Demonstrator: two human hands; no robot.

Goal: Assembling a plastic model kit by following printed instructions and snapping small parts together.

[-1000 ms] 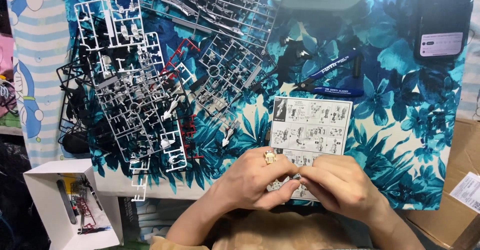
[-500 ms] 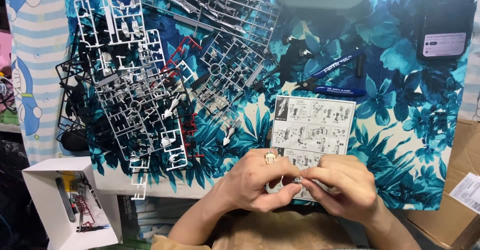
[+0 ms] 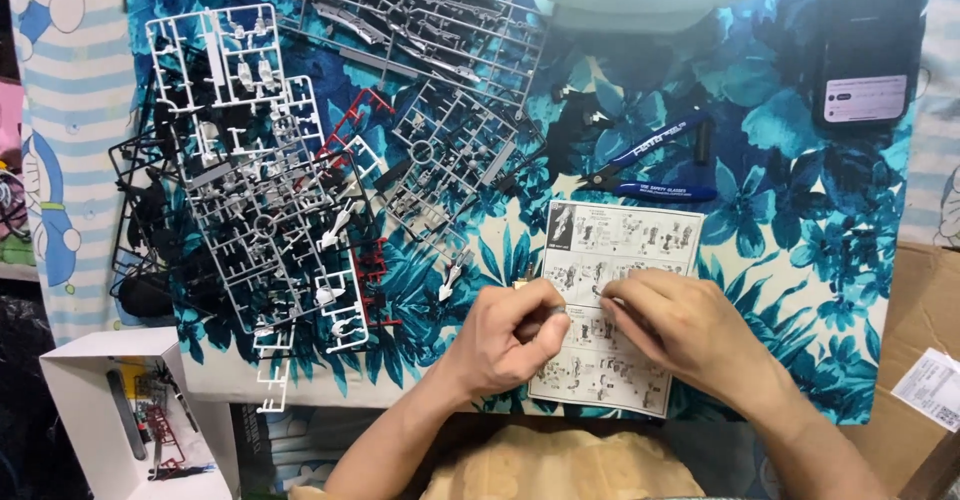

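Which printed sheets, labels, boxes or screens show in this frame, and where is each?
Instruction sheet: under both hands, white rectangle with grey diagram panels.
Dark device: top right, black with a lit white panel.
Paper slip: far right on a brown cardboard box, white, printed.
White box: bottom left, open, holding tools.

Two bare hands, the left hand and the right hand, are seen from above, with both forearms uncovered as far as the lower edge of the view. No sleeves, gloves or wristbands are worn. Short, unpainted fingernails can be made out. A pale yellow-tan garment is worn over the lap between the forearms.
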